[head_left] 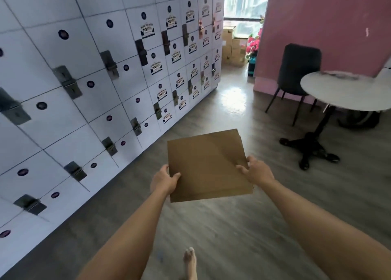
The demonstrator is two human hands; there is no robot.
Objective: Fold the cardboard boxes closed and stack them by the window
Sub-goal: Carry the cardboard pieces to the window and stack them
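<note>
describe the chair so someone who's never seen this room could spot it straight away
Start at the pink wall on the right side of the room. In front of it stands a round white table on a black pedestal base. The dark grey upholstered chair with thin black legs sits between the wall and that table, and it is the only seat in view.

**Flat box in hand, stack at the window**

We carry a flat brown cardboard box [208, 165], folded thin, level above the floor. By the window [245, 9] far ahead, closed cardboard boxes [232, 47] sit stacked against the glass.
</note>
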